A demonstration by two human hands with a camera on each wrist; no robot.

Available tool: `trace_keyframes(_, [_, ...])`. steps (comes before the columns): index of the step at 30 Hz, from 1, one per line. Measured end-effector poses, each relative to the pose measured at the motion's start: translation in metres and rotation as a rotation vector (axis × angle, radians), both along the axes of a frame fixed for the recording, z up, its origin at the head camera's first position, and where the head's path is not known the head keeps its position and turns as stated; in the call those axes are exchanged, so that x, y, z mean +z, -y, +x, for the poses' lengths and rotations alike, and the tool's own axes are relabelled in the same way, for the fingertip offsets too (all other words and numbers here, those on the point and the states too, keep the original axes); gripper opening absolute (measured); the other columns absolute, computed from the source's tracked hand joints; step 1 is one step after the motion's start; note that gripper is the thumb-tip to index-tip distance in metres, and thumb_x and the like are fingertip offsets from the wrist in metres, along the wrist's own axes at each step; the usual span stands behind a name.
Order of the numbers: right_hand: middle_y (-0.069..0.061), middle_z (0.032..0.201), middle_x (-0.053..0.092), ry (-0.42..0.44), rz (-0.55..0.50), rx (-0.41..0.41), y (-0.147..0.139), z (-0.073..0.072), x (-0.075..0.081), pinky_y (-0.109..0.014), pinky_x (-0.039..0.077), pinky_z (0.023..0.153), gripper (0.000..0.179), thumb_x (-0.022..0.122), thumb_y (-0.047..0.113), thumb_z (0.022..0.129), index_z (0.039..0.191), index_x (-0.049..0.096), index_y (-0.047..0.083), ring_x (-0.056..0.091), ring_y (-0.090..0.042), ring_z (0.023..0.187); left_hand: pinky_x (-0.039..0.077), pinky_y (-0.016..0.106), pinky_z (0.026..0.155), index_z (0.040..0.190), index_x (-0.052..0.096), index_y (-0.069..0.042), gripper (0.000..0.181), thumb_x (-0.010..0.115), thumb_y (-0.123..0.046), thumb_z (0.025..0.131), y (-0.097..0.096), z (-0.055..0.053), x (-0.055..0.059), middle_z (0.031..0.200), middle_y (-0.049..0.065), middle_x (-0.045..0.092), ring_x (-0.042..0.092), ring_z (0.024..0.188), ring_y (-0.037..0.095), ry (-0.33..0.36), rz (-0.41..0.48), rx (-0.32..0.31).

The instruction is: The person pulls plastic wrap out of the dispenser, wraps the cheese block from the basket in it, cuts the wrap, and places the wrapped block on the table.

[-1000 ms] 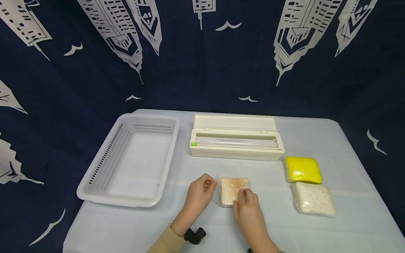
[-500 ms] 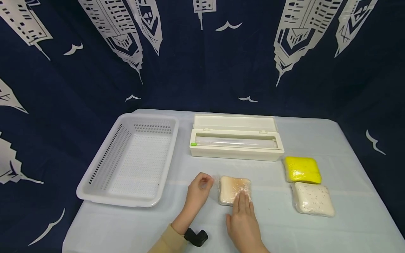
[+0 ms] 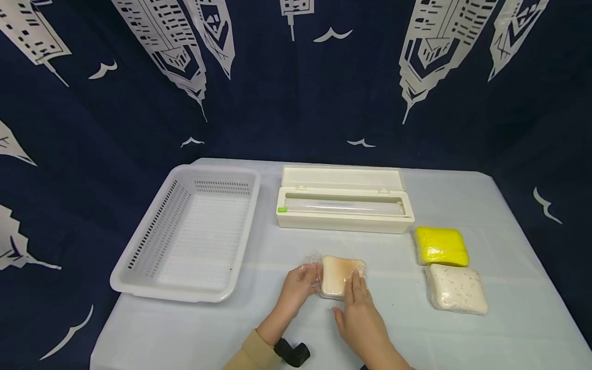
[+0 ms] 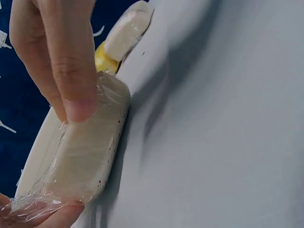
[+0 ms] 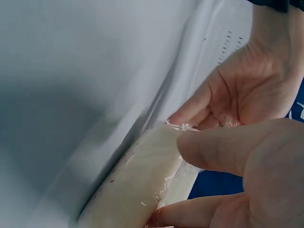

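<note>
A slice of bread (image 3: 339, 275), pale with a light brown top, lies in clear plastic wrap at the middle of the table. My left hand (image 3: 298, 289) is at its left side and pinches the loose end of the plastic wrap (image 3: 312, 261). In the left wrist view, film bunches around the left fingertips (image 4: 66, 216) beside the bread's end. My right hand (image 3: 363, 321) rests its straight fingers on the bread's right part, pressing the wrap; in the right wrist view its thumb (image 5: 209, 147) lies along the bread's near edge.
A white perforated basket (image 3: 250, 216) stands on the left. Behind the bread sits a cream plastic-wrap dispenser (image 3: 347, 222) with its lid up and a film roll inside. To the right lie a yellow wrapped slice (image 3: 441, 246) and a speckled white wrapped slice (image 3: 458, 289).
The right fingers have gone from pinching at the bread's wrap to lying straight on it. The left hand has moved slightly right and down, onto the loose wrap at the bread's left side.
</note>
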State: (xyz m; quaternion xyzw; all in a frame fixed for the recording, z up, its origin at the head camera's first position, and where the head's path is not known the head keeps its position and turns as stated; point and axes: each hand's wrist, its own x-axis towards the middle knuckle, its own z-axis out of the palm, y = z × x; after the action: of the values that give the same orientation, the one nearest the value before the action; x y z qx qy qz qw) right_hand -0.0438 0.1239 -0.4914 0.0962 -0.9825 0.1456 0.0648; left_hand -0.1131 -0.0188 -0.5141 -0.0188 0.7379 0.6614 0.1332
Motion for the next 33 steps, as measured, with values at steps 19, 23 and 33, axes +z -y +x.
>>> trace_keyframes(19, [-0.033,0.142,0.03,0.154,-0.066,-0.014,-0.012,-0.02,0.012,-0.057,0.036,0.098,0.062,0.059,0.027,0.09,0.131,0.041,-0.016,0.028,-0.048,0.132,0.056,0.035,0.073,0.119,0.053,0.013,0.04,0.04,-0.02,0.1,0.001,0.002,0.004,0.113,0.027,0.062,0.064,0.1,0.034,-0.024,-0.044,-0.049])
trace_keyframes(23, [-0.028,0.148,0.025,0.181,-0.187,-0.025,-0.035,-0.028,0.02,-0.061,0.035,0.097,0.074,0.07,0.023,0.081,0.139,0.035,-0.007,0.023,-0.049,0.134,0.056,0.031,0.071,0.117,0.056,0.007,0.038,0.046,-0.024,0.098,0.007,0.003,0.009,0.107,0.022,0.066,0.066,0.095,0.029,-0.042,-0.094,-0.035])
trace_keyframes(33, [-0.031,0.145,0.027,0.399,-0.297,0.051,-0.067,-0.055,0.005,-0.057,0.028,0.104,0.113,0.088,0.028,0.059,0.143,0.022,-0.009,0.028,-0.046,0.133,0.053,0.021,0.061,0.112,0.063,-0.002,0.029,0.065,-0.016,0.087,0.016,-0.001,0.019,0.094,0.009,0.067,0.065,0.079,0.016,-0.142,-0.221,0.08])
